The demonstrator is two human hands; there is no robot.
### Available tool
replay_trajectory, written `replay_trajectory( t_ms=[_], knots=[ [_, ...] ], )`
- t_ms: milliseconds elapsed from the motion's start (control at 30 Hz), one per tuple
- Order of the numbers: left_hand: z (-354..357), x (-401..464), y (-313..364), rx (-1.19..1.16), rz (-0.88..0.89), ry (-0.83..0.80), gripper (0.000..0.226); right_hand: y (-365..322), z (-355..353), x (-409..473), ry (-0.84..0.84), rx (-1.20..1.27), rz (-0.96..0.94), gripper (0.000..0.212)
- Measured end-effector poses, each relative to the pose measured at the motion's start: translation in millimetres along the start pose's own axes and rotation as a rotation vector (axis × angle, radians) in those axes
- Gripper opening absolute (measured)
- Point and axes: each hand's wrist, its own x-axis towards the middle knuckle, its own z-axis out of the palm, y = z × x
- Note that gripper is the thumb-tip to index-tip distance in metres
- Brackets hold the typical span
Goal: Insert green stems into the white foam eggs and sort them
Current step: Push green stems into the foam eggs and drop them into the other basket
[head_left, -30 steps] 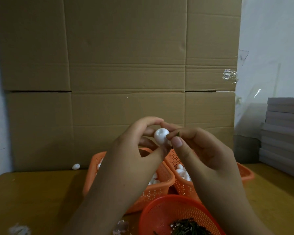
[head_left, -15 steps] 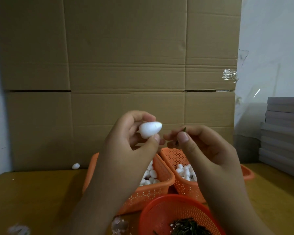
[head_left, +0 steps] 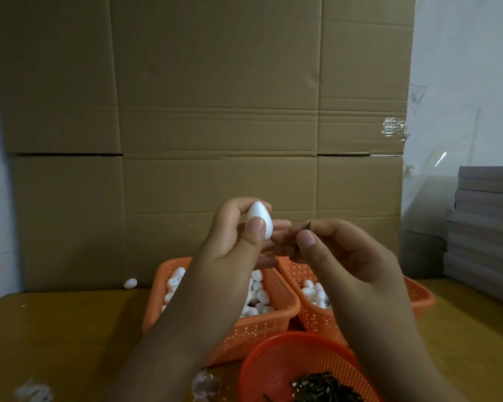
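While raised above the baskets, left hand [head_left: 230,245] holding a white foam egg [head_left: 259,219] upright, pointed end up, grip curled round it with the thumb pressed on its front. Right hand [head_left: 340,256] just beside it, grip pinching a thin green stem [head_left: 309,225] between thumb and fingers, only the tip poking out. Egg and stem close but apart, stem not in the egg yet. Down below on the wooden bench [head_left: 55,338]: two orange rectangular baskets side by side, left basket [head_left: 262,329] loaded with plain foam eggs, right basket [head_left: 418,297] with fewer eggs, can't tell if those have stems. Nearest the camera, round orange basket [head_left: 273,369] with a pile of green stems [head_left: 323,390]. One stray egg [head_left: 130,283] lying on the bench by the cardboard wall [head_left: 215,111]. Stack of grey boards [head_left: 488,224] off to the right.
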Motion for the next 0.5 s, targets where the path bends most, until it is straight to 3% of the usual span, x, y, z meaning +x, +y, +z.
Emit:
replay_trajectory(
  t_ms=[233,500],
  knots=[
    [2.3,1.6,3.5,-0.052,0.011,-0.017,0.029,-2.0,-3.2,1.7,-0.021,0.125,0.144,0.021],
    [-4.0,4.6,0.1,0.192,0.133,0.204,0.021,-2.4,-3.9,2.6,-0.026,0.1,0.149,0.024]
  ],
)
